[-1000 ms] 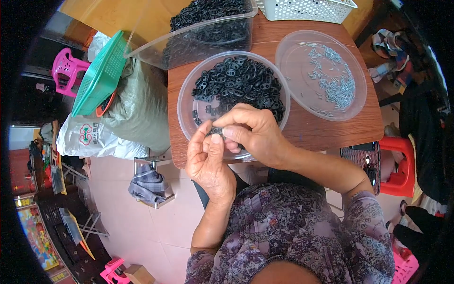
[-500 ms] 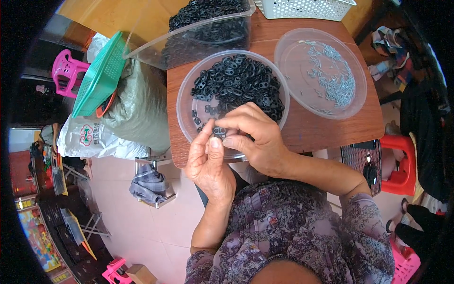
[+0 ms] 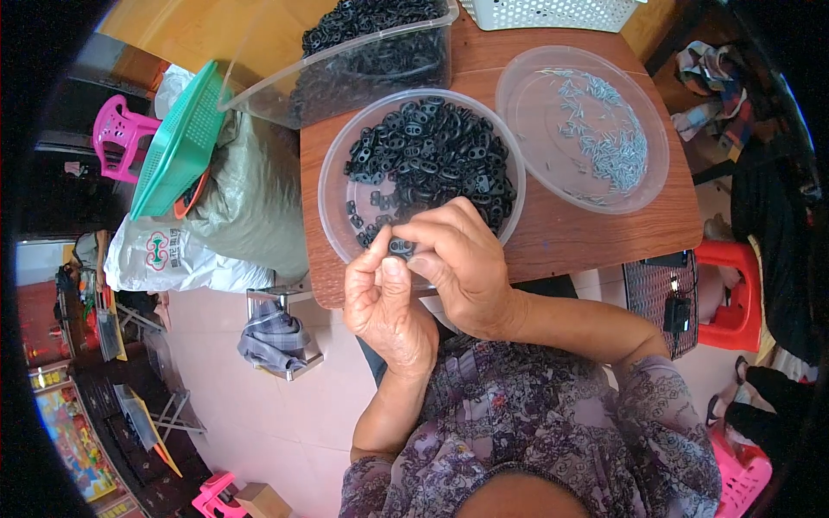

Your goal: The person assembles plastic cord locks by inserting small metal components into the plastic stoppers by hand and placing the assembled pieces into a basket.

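Note:
Between the fingertips of both hands is a small black plastic piece with two holes [image 3: 401, 249], held over the near rim of a round clear tub [image 3: 330, 226]. My left hand [image 3: 390, 302] pinches it from the left, thumb in front. My right hand [image 3: 466, 263] closes on its right side with thumb and index finger; whether a pin is also in that grip is hidden. Many matching black pieces [image 3: 432, 155] are heaped in the tub. To the right, a round clear lid [image 3: 540, 164] bears a scatter of small silvery metal pins [image 3: 617, 147].
A clear box [image 3: 345, 99] of black pieces stands at the table's back left, and a white perforated basket [image 3: 544, 15] at the back. Left of the wooden table [image 3: 596, 237] are a green basket [image 3: 181, 142] and stuffed sacks [image 3: 259, 194]. A red stool [image 3: 734, 293] stands right.
Both hands have shifted slightly right and down in the picture, still pinching the black piece. My right hand's fingers are bent around its right side; the tub and lid stay put on the table.

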The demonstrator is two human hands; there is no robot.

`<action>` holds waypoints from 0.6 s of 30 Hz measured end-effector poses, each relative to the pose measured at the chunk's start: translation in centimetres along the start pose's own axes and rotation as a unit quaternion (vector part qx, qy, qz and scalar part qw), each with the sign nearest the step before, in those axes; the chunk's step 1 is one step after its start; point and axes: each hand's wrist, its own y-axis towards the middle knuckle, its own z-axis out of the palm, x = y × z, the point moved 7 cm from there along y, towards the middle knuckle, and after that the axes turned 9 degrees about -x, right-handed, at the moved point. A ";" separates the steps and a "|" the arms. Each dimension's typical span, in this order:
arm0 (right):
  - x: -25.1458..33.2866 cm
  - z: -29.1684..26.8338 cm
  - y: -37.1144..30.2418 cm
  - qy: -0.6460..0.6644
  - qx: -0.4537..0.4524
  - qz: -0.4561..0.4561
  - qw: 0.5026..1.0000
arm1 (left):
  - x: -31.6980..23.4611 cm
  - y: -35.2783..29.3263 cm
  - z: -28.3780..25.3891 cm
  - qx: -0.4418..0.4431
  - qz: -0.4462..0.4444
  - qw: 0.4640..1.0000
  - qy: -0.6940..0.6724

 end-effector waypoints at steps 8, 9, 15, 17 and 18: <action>0.3 -0.1 -0.3 0.049 -0.017 0.022 0.998 | -0.4 -0.3 0.4 0.019 0.002 0.999 -0.040; 0.3 -0.1 -0.3 0.049 -0.021 0.015 0.998 | -0.5 -0.3 0.4 0.020 0.001 0.999 -0.040; 0.4 -0.4 -0.4 0.039 -0.049 -0.030 0.998 | -0.2 -0.6 0.2 0.019 -0.004 0.999 -0.036; 0.3 -0.3 -0.5 0.043 -0.054 -0.033 0.997 | -0.3 -0.6 0.4 0.019 0.012 0.999 -0.031; 0.3 -0.3 -0.5 0.047 -0.060 -0.036 0.996 | -0.2 -0.6 0.3 0.018 0.012 0.999 -0.031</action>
